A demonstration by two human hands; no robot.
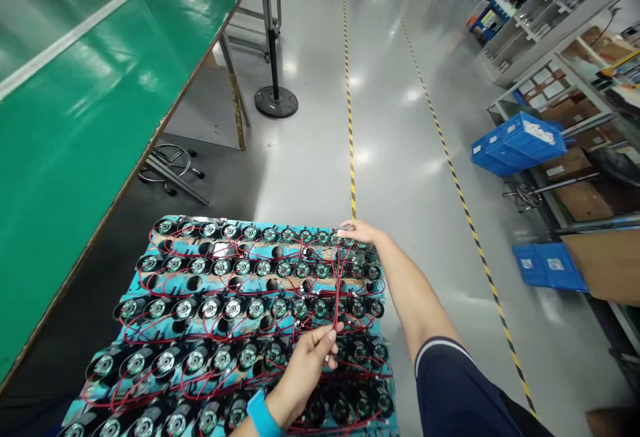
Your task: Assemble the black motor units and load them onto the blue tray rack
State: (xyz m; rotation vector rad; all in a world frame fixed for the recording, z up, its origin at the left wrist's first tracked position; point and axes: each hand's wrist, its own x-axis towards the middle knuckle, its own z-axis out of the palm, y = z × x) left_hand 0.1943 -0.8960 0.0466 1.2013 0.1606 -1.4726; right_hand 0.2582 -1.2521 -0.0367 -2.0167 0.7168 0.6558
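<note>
While grey floor shines | left grip pinches red wire | right grip rests flat, empty, on fan tray

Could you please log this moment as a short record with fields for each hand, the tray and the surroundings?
left hand: left hand pinches a red wire between its fingers; blue wristband
right hand: right hand reaches out and rests on the tray's far right edge
tray: teal tray holding rows of small black fan motors with red leads
surroundings: green workbench, pedestal fan, blue crates, yellow-black floor tape
</note>
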